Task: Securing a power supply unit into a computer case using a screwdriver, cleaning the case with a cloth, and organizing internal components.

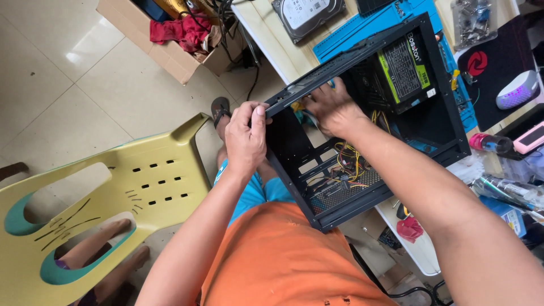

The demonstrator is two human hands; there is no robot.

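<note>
computer case [430,122]: black, open-sided, lying partly on the counter [266,34] and jutting over its edge toward the person's lap. one corner of the frame points at the left hand.

left hand [245,139]: closed round the near corner rail of the computer case, fingers wrapped over the edge, thumb on top.

right hand [334,107]: reaching inside the computer case just under the top rail, fingers curled down and partly hidden by the frame; whether it has hold of anything cannot be told.

power supply [403,65]: black box with a green and white label, seated in the far corner of the case.

cables [348,164]: yellow, red and black bundle lying loose on the case floor, below the right forearm.

blue mat [368,25]: under the far side of the case.

hard drive [306,14]: silver, on the counter beyond the mat.

mouse [517,90]: white with purple glow, on a dark pad to the right of the case.

plastic chair [113,198]: pale yellow, on the tiled floor to the left.

cardboard box [170,54]: on the floor, holding red cloth and cords.
</note>
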